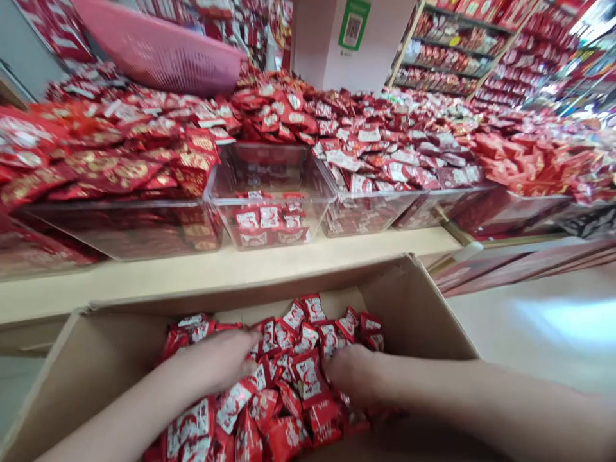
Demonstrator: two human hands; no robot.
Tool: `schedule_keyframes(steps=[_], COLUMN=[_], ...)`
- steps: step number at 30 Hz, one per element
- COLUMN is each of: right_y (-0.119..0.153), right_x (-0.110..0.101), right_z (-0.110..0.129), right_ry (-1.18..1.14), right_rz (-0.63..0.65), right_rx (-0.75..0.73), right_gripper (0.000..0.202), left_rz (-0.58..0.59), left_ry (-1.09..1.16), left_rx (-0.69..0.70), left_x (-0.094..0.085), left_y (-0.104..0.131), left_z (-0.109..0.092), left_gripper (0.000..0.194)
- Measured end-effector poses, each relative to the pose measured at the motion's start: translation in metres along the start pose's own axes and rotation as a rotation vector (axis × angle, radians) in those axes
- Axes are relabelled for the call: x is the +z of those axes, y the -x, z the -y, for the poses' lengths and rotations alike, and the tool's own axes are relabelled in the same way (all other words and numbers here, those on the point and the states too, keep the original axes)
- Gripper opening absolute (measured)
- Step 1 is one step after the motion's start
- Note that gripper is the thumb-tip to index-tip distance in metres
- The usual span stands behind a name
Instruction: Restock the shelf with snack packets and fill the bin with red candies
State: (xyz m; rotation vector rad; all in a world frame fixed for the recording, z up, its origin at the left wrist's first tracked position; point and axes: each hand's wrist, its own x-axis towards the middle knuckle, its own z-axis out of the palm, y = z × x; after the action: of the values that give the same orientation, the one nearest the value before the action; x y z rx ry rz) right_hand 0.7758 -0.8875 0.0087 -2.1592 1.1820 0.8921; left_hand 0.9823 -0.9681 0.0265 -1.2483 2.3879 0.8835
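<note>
Both hands reach into a deep cardboard box [418,308] that holds many small red-and-white snack packets [308,378]. My left hand [233,356] rests over the packets left of the middle, its blurred fingertips apart and pointing right, with no packet plainly gripped. To the right, my right hand [353,372] dips among the packets, palm side turned inward. Motion blur and the packets hide its fingers, so its hold does not show. Between the hands, loose packets lie in a heap.
Behind the box runs a pale shelf edge [158,279] with clear plastic bins. The middle bin [269,221] has a low layer of similar packets. Heaped red packets [120,167] fill the neighbouring bins. A pink basket [168,54] sits on the pile at the back left.
</note>
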Motion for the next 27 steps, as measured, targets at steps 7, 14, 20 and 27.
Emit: schedule_keyframes(steps=[7,14,20,27], right_y=[-0.036,0.034,0.039,0.033], right_x=[0.045,-0.054,-0.071,-0.067], right_z=[-0.011,-0.031,-0.032,-0.027], right_ry=[-0.111,-0.668,-1.34,-1.498], right_rz=[-0.223,-0.418,-0.492,-0.62], right_rx=[-0.191,-0.285,-0.289,-0.344], right_gripper=[0.023,0.008,0.029,0.034], left_rz=[0.007,0.125,0.103,0.152], left_ry=[-0.062,0.726,1.188,1.353], left_rx=[0.058,0.309,0.289,0.27], left_x=[-0.005,-0.013,-0.013,-0.024], left_y=[0.013,0.019,0.014,0.024], left_z=[-0.002,-0.036,-0.054,-0.054], left_gripper=[0.034,0.046,0.028,0.028])
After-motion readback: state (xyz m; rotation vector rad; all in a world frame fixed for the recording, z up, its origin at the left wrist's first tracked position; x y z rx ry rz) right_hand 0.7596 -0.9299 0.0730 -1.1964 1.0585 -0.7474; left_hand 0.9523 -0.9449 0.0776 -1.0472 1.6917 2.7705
